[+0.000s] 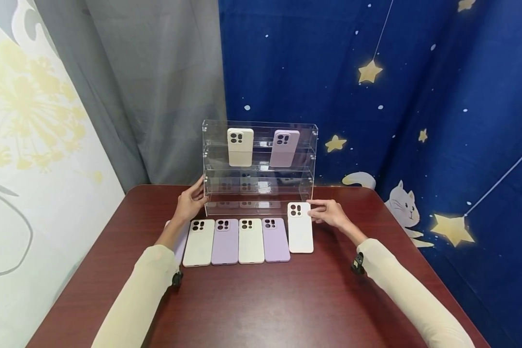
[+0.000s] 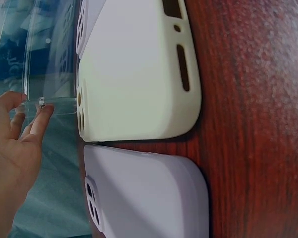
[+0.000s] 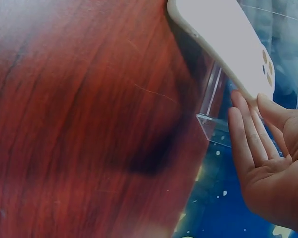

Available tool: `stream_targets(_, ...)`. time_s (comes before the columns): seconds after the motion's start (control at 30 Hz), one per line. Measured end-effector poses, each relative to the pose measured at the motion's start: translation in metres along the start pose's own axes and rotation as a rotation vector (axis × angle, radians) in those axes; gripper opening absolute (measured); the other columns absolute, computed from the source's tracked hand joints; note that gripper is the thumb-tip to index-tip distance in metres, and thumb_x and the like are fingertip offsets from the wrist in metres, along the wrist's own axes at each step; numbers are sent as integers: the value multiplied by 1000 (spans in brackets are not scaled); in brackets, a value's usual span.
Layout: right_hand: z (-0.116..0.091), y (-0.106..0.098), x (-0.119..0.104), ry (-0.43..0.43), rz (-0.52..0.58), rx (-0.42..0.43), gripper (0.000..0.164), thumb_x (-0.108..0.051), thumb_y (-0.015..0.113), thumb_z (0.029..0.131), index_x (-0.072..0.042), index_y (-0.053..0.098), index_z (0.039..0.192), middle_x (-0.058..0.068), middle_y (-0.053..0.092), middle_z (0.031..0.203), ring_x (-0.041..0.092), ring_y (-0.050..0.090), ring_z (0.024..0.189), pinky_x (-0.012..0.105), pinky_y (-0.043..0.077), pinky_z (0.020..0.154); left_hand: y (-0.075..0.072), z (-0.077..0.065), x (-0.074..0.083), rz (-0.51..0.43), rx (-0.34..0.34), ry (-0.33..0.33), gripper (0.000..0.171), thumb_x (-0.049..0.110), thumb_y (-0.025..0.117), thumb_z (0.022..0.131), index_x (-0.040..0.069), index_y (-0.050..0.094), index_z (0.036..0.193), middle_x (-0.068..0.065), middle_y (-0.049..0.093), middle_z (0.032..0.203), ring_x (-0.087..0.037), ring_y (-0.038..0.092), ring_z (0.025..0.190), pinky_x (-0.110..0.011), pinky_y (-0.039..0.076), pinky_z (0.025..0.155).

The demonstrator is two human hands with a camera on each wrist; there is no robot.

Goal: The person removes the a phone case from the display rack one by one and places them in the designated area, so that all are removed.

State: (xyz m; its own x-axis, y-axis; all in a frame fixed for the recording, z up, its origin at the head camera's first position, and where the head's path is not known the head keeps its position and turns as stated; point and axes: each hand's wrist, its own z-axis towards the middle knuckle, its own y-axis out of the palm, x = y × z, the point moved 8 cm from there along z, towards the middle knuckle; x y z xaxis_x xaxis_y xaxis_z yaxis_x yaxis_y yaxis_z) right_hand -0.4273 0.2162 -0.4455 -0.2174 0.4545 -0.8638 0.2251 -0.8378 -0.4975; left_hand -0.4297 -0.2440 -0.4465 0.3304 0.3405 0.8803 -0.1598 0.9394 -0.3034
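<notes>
A clear acrylic display stand (image 1: 261,186) with stepped shelves stands on the table. On an upper shelf lean a cream phone case (image 1: 240,150) and a purple phone case (image 1: 284,150). My left hand (image 1: 191,200) holds the stand's left side; in the left wrist view, thumb and fingers meet its clear edge. Between thumb and fingers, my right hand (image 1: 328,212) pinches the upper right edge of a white phone case (image 1: 300,232). That case is tilted up off the table in the right wrist view, beside the stand's lower right corner (image 3: 206,126).
In front of the stand lies a row of cream (image 1: 198,244) and purple (image 1: 224,242) phone cases, the leftmost partly hidden by my left forearm. The dark red table (image 1: 261,309) meets grey (image 1: 156,96) and blue star-patterned curtains (image 1: 296,72) behind.
</notes>
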Motion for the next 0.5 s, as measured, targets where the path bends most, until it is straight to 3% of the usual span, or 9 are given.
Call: stream_targets(0.5,-1,18,25,116,-28,-21,42,-5,77,94,4,68,134,22,77,98,23,78,73,37,67,66,0,-1,2,-12,-13,2,79,-12,67,94,19,41,161,-30,49,150,-46,56,131,-38,53,100)
